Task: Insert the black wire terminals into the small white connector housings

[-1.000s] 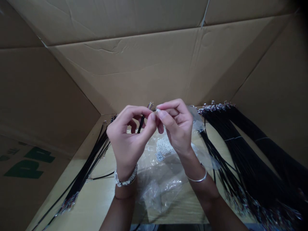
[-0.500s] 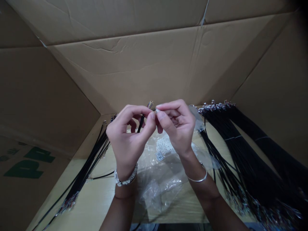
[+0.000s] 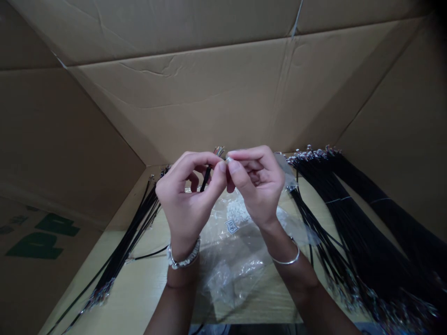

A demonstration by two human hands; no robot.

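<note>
My left hand (image 3: pixel 192 186) is closed on a black cable (image 3: pixel 206 178), its thumb and forefinger pinched near the cable's wires. Thin coloured wire ends (image 3: pixel 219 150) fan out above the forefinger. Close against it, my right hand (image 3: pixel 256 181) pinches a small white connector housing (image 3: pixel 228 159) between thumb and forefinger. The fingertips of both hands almost meet, so whether a wire enters the connector is hidden. Beneath the hands lies a clear plastic bag (image 3: pixel 230 258) with many small white connectors (image 3: pixel 238 211) and a handwritten label (image 3: pixel 231 226).
On the left of the wooden table (image 3: pixel 146 284) lies a bundle of black cables (image 3: pixel 129 244). Larger black cable bundles (image 3: pixel 352 218), tied with bands and showing white connectors at the far end, fill the right. Cardboard walls (image 3: pixel 209 102) enclose the back and sides.
Both hands have shifted very slightly to the right. The coloured wire ends have turned and spread a little; both pinches stay as they were.
</note>
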